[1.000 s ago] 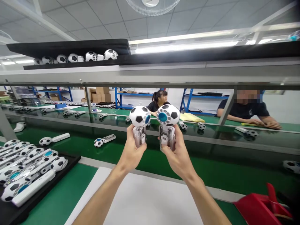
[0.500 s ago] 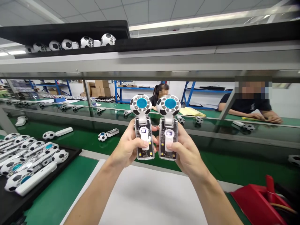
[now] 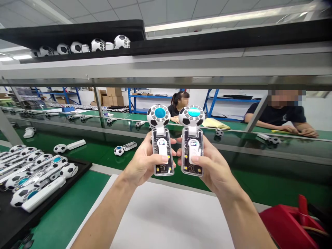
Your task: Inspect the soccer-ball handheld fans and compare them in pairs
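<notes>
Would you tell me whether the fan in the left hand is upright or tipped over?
Upright: the left hand holds the left fan by its clear handle, with the football-patterned head on top.

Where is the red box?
The red box sits bottom right in the head view, just right of the white mat, lower than the right hand holding a fan.
</notes>
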Available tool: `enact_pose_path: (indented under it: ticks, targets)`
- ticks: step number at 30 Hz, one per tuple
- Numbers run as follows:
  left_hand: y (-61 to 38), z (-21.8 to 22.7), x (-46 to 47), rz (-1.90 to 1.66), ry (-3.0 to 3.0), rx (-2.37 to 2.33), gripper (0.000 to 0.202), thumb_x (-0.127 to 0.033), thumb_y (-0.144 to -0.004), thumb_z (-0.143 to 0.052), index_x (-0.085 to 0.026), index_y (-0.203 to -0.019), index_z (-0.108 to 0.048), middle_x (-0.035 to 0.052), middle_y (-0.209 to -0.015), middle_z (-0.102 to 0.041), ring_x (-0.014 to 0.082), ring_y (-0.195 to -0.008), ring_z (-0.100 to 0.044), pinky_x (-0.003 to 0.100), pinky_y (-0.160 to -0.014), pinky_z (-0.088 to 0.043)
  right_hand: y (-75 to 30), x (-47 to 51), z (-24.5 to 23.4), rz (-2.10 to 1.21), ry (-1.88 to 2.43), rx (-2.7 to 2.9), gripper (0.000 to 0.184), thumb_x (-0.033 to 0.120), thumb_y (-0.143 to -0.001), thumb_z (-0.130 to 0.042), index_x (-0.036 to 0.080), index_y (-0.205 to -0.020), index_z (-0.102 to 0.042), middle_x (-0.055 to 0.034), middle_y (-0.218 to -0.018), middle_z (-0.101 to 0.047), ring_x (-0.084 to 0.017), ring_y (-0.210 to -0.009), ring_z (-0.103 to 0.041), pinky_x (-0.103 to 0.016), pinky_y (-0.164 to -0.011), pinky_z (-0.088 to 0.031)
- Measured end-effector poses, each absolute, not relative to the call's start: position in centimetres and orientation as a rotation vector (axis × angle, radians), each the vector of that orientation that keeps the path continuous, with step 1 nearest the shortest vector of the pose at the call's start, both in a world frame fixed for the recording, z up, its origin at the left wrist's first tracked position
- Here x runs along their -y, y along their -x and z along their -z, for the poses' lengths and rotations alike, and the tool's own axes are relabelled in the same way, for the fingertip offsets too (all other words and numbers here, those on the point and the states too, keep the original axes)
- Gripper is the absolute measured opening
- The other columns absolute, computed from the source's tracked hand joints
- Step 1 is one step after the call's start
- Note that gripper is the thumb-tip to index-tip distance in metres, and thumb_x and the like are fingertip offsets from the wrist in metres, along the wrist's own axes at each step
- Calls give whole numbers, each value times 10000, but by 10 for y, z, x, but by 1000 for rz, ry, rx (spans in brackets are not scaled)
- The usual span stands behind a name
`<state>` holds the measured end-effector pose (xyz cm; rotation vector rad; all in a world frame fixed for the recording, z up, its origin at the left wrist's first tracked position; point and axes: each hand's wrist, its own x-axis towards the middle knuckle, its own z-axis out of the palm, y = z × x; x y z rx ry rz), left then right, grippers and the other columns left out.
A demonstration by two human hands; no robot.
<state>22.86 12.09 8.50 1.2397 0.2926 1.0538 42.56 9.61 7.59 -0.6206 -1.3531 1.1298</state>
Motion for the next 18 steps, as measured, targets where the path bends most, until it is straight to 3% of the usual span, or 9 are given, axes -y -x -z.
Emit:
enact_pose_path:
  ticks: [3, 9, 14, 18]
  targets:
    - [-230, -85, -120, -1067, -1228, -298, 512, -141, -722, -742, -204, -1172, -505, 39, -918, -697, 180, -695, -684, 318, -633, -573, -425, -97, -76, -1132, 634, 1344, 426, 231, -827, -682, 240, -1235, -564, -45, -907, -695, -165, -733, -672, -274, -641, -586]
    - [-233, -84, -119, -1059, -1185, -265, 462, -152, -736, -733, -183, -1159, -552, 54, -924, -714, 183, -705, -691, 321, -649, -580, -424, -95, -78, -1156, 657, 1331, 493, 259, -810, -713, 271, -1270, -538, -53, -1054, -682, -165, -751, -677, -282, -632, -592]
    - [-236, -83, -118, -1071, -1149, -222, 398, -137, -754, -717, -181, -1130, -594, 68, -999, -721, 177, -728, -695, 326, -666, -596, -425, -93, -77, -1156, 672, 1335, 427, 278, -828, -708, 262, -1231, -568, -36, -919, -692, -162, -725, -670, -268, -635, -581]
    - [-237, -81, -118, -1075, -1132, -237, 425, -136, -740, -730, -187, -1137, -586, 61, -980, -722, 178, -709, -696, 323, -653, -594, -426, -93, -77, -1135, 683, 1329, 489, 275, -818, -717, 285, -1274, -539, -45, -1027, -687, -183, -789, -676, -305, -669, -597]
